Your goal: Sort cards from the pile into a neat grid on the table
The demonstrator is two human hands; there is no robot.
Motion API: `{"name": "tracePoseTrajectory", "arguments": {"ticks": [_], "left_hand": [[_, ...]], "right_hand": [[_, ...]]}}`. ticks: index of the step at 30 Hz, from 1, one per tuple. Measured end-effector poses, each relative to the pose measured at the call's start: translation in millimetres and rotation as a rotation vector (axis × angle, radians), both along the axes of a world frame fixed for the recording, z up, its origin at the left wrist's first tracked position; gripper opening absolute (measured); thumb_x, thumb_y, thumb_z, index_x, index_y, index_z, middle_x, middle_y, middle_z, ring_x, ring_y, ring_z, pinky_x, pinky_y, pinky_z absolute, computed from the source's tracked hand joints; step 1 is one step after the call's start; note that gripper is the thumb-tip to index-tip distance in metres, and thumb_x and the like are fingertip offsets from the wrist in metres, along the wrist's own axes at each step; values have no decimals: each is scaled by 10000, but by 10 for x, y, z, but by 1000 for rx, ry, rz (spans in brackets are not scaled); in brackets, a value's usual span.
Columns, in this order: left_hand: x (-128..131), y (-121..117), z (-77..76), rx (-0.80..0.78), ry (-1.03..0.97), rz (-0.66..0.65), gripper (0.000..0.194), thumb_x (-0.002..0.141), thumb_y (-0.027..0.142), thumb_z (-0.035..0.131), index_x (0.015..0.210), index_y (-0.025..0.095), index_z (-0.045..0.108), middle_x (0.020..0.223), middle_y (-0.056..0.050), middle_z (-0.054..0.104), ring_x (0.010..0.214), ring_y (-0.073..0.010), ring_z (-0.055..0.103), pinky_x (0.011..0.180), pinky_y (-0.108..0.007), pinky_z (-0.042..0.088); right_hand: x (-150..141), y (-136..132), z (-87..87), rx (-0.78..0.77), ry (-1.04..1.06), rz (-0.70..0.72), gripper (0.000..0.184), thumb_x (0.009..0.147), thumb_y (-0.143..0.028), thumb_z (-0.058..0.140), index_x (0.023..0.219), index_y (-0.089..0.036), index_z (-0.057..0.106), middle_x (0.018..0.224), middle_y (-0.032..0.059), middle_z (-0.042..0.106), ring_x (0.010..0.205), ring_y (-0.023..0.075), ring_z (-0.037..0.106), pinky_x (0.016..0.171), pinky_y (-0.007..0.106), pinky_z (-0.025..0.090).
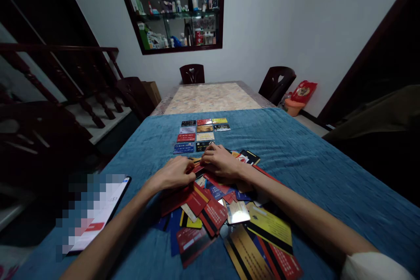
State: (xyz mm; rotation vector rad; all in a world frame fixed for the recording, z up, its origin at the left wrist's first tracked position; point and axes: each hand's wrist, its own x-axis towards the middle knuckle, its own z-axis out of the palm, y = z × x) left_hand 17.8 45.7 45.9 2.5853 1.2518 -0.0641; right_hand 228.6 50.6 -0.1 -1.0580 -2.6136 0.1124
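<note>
Loose plastic cards lie in a heap in front of me, among them a yellow card [271,227], a gold card [246,254] and a red card [213,214]. At the far side of the heap, my left hand [177,172] is closed with thumb and fingers on the edge of a red-and-gold card [197,166]. Opposite it, my right hand [220,160] curls its fingers over the same spot and touches the card; its fingertips are partly hidden. Beyond my hands, several cards lie flat in short rows, including a blue card [183,148] and a black card [204,146].
A phone [101,214] lies on the blue cloth [141,144] at the left. Past the cloth, a patterned tabletop [213,95] continues towards the wall. Dark chairs [277,79] stand around it, and a stair railing [59,48] is at the left.
</note>
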Motion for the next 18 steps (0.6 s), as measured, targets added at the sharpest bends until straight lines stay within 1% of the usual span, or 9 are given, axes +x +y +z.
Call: {"name": "tracePoseTrajectory", "arguments": {"ticks": [3,6,9,12,18], "left_hand": [[-30,21,28,-92,-105,-18,251,754,290,460,737,162,675,677,-13,639,612,-147,522,593,-253,322],[-63,46,81,-140,-155,21,321,785,323,428,750,146,694,641,-1,601,595,-135,494,569,-241,307],[-81,66,122,-131,-168,78,400,820,407,411,637,137,643,572,10,510,548,-118,420,528,-242,262],[-83,77,130,-127,-185,95,427,820,449,421,575,145,595,539,20,443,530,-109,373,510,-242,237],[-93,99,98,-124,-207,81,388,807,401,428,594,145,628,537,16,467,529,-112,383,512,-238,245]], "right_hand": [[-12,2,7,28,29,-25,139,932,-242,585,993,-203,704,1028,85,697,1047,234,490,819,355,331],[-15,-4,29,42,52,-60,129,932,-216,582,971,-198,703,973,76,700,1009,221,510,792,336,326],[-13,-11,45,43,57,-91,134,933,-197,568,962,-189,699,968,74,699,985,216,522,771,323,318],[-11,-7,37,37,46,-104,134,908,-158,575,966,-186,693,944,67,704,965,215,528,750,316,308],[-5,21,-11,21,31,-145,144,854,-116,591,942,-189,680,951,64,708,962,220,539,736,305,316]]}}
